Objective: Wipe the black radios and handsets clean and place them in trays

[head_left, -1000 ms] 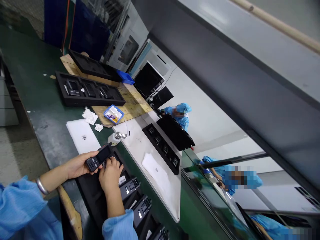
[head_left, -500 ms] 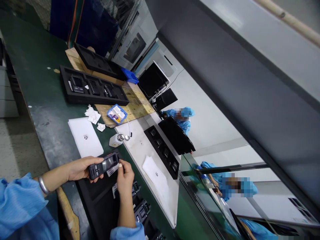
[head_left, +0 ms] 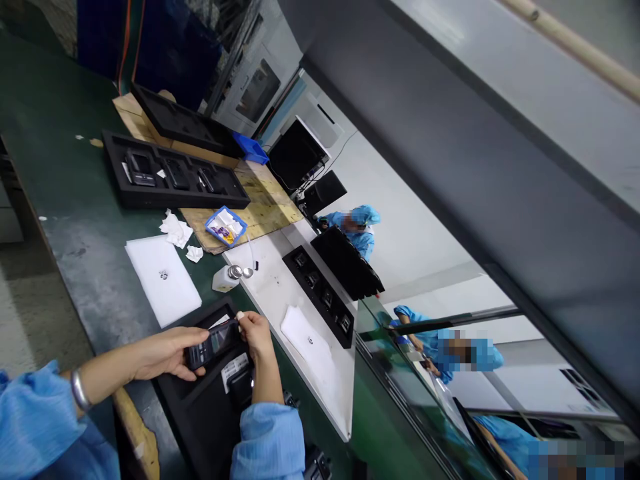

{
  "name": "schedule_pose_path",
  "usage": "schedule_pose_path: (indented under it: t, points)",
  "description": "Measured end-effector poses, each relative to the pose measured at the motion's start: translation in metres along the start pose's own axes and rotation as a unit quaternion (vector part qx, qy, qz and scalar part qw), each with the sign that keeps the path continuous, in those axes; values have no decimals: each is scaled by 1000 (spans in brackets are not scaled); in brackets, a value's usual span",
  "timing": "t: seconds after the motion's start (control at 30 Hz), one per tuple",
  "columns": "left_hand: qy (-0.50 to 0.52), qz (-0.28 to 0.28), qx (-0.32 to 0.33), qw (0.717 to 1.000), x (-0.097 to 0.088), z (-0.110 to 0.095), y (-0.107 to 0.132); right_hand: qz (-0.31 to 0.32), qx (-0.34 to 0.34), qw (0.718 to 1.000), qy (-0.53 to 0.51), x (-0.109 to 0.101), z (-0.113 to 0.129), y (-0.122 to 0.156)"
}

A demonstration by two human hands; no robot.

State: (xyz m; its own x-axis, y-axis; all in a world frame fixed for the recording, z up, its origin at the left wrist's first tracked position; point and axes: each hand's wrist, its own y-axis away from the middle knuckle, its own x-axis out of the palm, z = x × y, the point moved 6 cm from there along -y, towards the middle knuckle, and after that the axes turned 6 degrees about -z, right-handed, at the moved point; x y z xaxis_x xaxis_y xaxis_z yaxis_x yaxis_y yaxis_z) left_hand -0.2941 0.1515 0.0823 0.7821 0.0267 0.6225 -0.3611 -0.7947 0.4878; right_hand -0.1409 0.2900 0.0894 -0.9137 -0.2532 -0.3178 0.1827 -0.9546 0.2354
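Note:
A black handheld device [head_left: 215, 343] with a screen and keypad is held over a black foam tray [head_left: 200, 417]. My left hand [head_left: 173, 353] is closed on its keypad end, the thumb lying along the top. At the screen end, my right hand [head_left: 257, 333] pinches the device's edge; one fingertip there looks white. Whether the device rests in the tray, I cannot tell. Beside it in the tray, a white label [head_left: 234, 368] lies next to another dark device [head_left: 241, 388], partly covered by my right forearm.
White sheets [head_left: 163, 277], crumpled tissue [head_left: 175, 230], a pump bottle [head_left: 226, 279] and a small blue tray [head_left: 226, 227] lie beyond my hands. A black foam tray with devices [head_left: 175, 197] sits farther back. A white board [head_left: 270, 280] lies on the right. Co-workers in blue are beyond.
Both hands have brought the handheld device lower and flatter over the foam tray. My right forearm has shifted right. The camera view has shifted slightly.

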Motion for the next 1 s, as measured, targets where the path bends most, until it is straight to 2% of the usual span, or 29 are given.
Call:
schedule_pose_path:
  t: [0.27,0.4,0.5,0.57,0.6,0.7,0.77,0.87,0.93,1.0]
  points:
    - [-68,-101,10,993,-9,12,18,26,-4,998,49,5,-7,-13]
    - [-133,-128,37,982,-12,16,16,3,-12,999,49,4,-5,-13]
    - [-189,-150,96,966,-19,12,16,-36,-28,998,31,-1,-1,-7]
    - [-271,-190,168,929,-26,3,20,-71,-43,996,15,-12,3,6]
    - [-330,-214,208,895,-27,-2,24,-91,-51,995,6,-21,4,17]
    - [-510,-252,307,763,-15,-13,35,-160,-72,984,-14,-57,2,60]
    - [-587,-235,341,696,6,-11,34,-213,-82,973,-22,-84,-6,97]
    - [-675,-175,354,624,51,4,19,-299,-89,950,-29,-107,-32,154]
    - [-720,-131,342,589,85,18,3,-355,-95,930,-24,-106,-54,188]
    - [-743,-105,317,580,113,31,-14,-382,-105,918,-3,-93,-73,215]
